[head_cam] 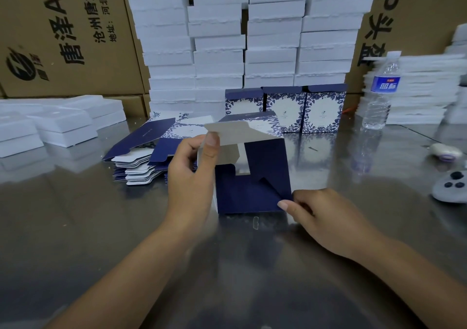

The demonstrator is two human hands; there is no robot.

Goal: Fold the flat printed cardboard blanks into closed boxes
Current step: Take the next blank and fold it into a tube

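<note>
A navy printed cardboard box [252, 184], partly formed, stands on the steel table [101, 227] with its flaps toward me. My left hand [192, 174] grips its left side, thumb pinching a pale grey flap at the top. My right hand [326, 222] pinches the box's lower right corner flap. Behind and to the left lies a pile of flat blue-and-white blanks [144, 149]. Three folded floral boxes [285, 109] stand in a row behind the held one.
White foam trays are stacked high at the back [247, 38], at the left [50, 121] and at the right [424, 88]. A water bottle [381, 91] stands right of the finished boxes. A white controller [452, 187] and a small white device [446, 152] lie at the right edge.
</note>
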